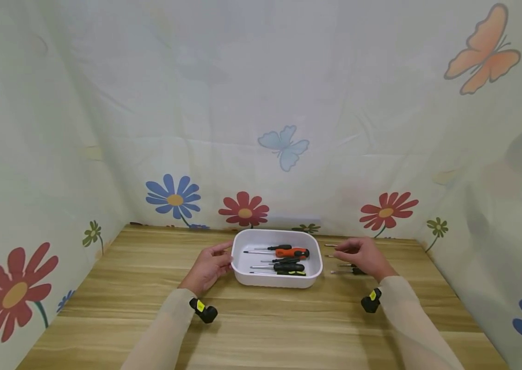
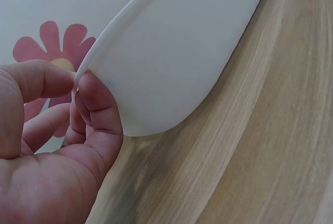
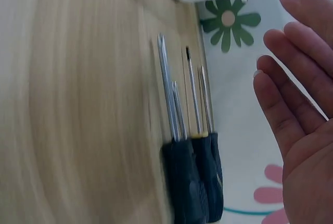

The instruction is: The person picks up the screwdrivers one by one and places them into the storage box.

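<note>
The right hand (image 1: 361, 254) is held with fingers extended, nothing gripped; nearby, loose screwdrivers (image 3: 184, 177) are left untouched. Reaching seems the step in hand; fingers closed around a handle would be called for. By the left hand (image 1: 210, 267), the white tray (image 1: 270, 282) is pinched at its rim; right of that grip, an orange-handled screwdriver (image 1: 291, 253) and black-handled ones (image 1: 289, 267) are contained.

The bin (image 1: 270, 281) is showing white; 1 screwdriver (image 1: 291, 252) inside, orange and black. Screwdrivers (image 3: 183, 179) at 3 o'clock are pairing silver with black. Tan grain is streaking the table (image 1: 270, 329); red flowers (image 1: 244, 208) are patterning the 12 o'clock curtain (image 1: 224, 103).
</note>
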Action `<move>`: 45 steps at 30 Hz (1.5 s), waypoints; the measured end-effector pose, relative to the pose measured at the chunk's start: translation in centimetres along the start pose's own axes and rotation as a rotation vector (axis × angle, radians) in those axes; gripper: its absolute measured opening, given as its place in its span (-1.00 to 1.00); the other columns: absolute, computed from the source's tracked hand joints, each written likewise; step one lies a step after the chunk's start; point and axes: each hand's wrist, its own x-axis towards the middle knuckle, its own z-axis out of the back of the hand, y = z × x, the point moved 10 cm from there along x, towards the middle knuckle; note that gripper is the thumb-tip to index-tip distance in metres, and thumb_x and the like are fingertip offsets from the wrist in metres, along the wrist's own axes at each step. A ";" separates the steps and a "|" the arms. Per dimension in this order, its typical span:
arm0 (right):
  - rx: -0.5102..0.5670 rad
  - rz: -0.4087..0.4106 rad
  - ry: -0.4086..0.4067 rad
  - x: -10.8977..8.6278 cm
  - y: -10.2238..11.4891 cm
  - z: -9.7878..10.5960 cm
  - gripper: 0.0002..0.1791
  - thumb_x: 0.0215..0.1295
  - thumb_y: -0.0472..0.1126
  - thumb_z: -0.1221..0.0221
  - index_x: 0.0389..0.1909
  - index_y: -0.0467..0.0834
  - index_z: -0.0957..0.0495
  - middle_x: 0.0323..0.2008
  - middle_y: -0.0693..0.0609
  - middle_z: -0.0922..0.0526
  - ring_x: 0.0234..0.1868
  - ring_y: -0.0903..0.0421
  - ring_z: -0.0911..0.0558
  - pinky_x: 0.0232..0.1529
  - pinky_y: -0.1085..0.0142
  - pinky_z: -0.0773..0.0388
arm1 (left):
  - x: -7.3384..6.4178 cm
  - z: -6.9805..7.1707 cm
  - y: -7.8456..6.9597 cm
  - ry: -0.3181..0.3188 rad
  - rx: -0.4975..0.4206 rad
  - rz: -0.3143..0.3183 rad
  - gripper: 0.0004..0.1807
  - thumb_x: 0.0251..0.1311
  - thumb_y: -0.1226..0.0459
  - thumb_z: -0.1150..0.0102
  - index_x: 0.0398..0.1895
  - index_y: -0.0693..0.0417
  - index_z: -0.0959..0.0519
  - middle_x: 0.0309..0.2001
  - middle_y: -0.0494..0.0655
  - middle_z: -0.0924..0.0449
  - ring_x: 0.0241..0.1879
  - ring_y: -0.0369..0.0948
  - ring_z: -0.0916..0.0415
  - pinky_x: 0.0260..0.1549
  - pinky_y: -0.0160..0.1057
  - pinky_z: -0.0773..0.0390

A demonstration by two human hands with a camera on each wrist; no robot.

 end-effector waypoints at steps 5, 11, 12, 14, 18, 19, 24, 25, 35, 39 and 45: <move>-0.012 -0.025 -0.015 -1.2 -1.5 1.0 -0.53 0.22 0.02 -0.44 0.00 -0.25 -0.74 -0.09 -0.11 -0.78 -0.14 0.10 -0.73 -0.17 0.39 -0.66 | 0.0 0.0 0.1 -0.011 0.001 0.010 -0.40 0.31 0.50 -0.17 0.43 0.04 -0.47 -0.13 0.04 -0.49 -0.27 -0.12 -0.55 -0.12 -0.19 -0.69; -0.064 0.002 -0.056 -2.5 -2.7 2.1 -0.60 0.19 -0.06 -0.47 -0.03 -0.22 -0.76 -0.12 -0.08 -0.80 -0.21 0.31 -0.71 -0.16 0.44 -0.62 | 0.0 0.0 0.1 -0.013 0.002 0.012 -0.40 0.32 0.49 -0.18 0.43 0.02 -0.47 -0.09 0.05 -0.49 -0.25 -0.13 -0.55 -0.09 -0.19 -0.68; -0.067 0.010 -0.060 -2.7 -2.8 2.3 -0.61 0.18 -0.07 -0.47 -0.03 -0.22 -0.76 -0.13 -0.08 -0.80 -0.22 0.33 -0.71 -0.16 0.45 -0.62 | 0.0 0.0 0.1 -0.015 -0.001 0.015 -0.40 0.32 0.49 -0.18 0.43 0.01 -0.48 -0.09 0.05 -0.49 -0.25 -0.13 -0.55 -0.09 -0.19 -0.68; -0.061 0.020 -0.055 -3.0 -3.1 2.4 -0.61 0.19 -0.09 -0.47 -0.03 -0.23 -0.76 -0.12 -0.10 -0.80 -0.21 0.35 -0.71 -0.15 0.44 -0.62 | 0.0 0.0 0.1 -0.017 0.000 0.012 -0.40 0.32 0.49 -0.18 0.43 0.02 -0.48 -0.10 0.05 -0.49 -0.25 -0.13 -0.55 -0.09 -0.18 -0.68; -0.073 -0.019 -0.067 -3.5 -4.2 3.0 -0.56 0.17 0.01 -0.47 -0.03 -0.18 -0.76 -0.07 -0.10 -0.79 -0.15 0.27 -0.71 -0.14 0.43 -0.62 | 0.0 0.1 0.1 -0.014 -0.004 0.007 -0.42 0.34 0.49 -0.16 0.43 0.05 -0.47 -0.12 0.04 -0.48 -0.27 -0.14 -0.55 -0.10 -0.19 -0.68; -0.081 -0.030 -0.073 -3.6 -4.5 3.1 -0.56 0.16 0.03 -0.48 -0.03 -0.17 -0.76 -0.06 -0.10 -0.78 -0.13 0.22 -0.72 -0.14 0.43 -0.62 | 0.0 0.1 0.1 -0.012 -0.004 0.005 -0.42 0.34 0.49 -0.16 0.43 0.05 -0.47 -0.11 0.04 -0.48 -0.27 -0.14 -0.55 -0.09 -0.19 -0.67; -0.144 -0.041 -0.097 -4.2 -5.5 3.8 -0.57 0.14 0.08 -0.48 -0.07 -0.10 -0.78 -0.02 -0.10 -0.77 -0.06 0.04 -0.70 -0.13 0.41 -0.59 | 0.0 0.2 0.1 -0.003 -0.006 0.003 -0.42 0.35 0.49 -0.15 0.44 0.07 -0.45 -0.11 0.04 -0.48 -0.27 -0.15 -0.55 -0.09 -0.21 -0.67; -0.156 -0.040 -0.101 -4.4 -5.7 3.9 -0.58 0.14 0.09 -0.48 -0.07 -0.09 -0.78 -0.01 -0.11 -0.76 -0.04 0.02 -0.70 -0.12 0.38 -0.60 | 0.0 0.2 0.1 -0.003 -0.009 0.003 -0.41 0.35 0.49 -0.15 0.44 0.07 -0.45 -0.11 0.03 -0.48 -0.27 -0.15 -0.55 -0.10 -0.21 -0.67; -0.186 -0.082 -0.136 -5.7 -7.6 5.5 -0.51 0.16 0.15 -0.45 -0.02 -0.10 -0.77 0.11 -0.19 -0.71 0.18 -0.23 -0.65 0.20 -0.10 -0.58 | 0.0 -0.1 -0.1 -0.007 -0.012 -0.011 -0.42 0.33 0.51 -0.14 0.43 0.09 -0.46 -0.17 0.01 -0.49 -0.30 -0.15 -0.54 -0.13 -0.20 -0.66; -0.193 -0.094 -0.139 -5.6 -8.1 5.7 -0.51 0.15 0.17 -0.45 -0.04 -0.09 -0.78 0.11 -0.18 -0.71 0.14 -0.17 -0.66 0.06 0.25 -0.62 | 0.0 0.0 -0.3 0.000 -0.013 -0.022 -0.41 0.32 0.50 -0.16 0.43 0.10 -0.46 -0.17 0.02 -0.49 -0.30 -0.14 -0.54 -0.14 -0.20 -0.66; -0.174 -0.107 -0.130 -5.5 -9.0 5.7 -0.52 0.13 0.14 -0.47 -0.05 -0.10 -0.78 0.09 -0.15 -0.71 0.02 0.11 -0.66 -0.10 0.51 -0.56 | 0.0 0.0 -0.1 0.004 -0.021 -0.017 -0.41 0.31 0.51 -0.18 0.42 0.08 -0.48 -0.15 0.04 -0.50 -0.30 -0.14 -0.55 -0.16 -0.22 -0.67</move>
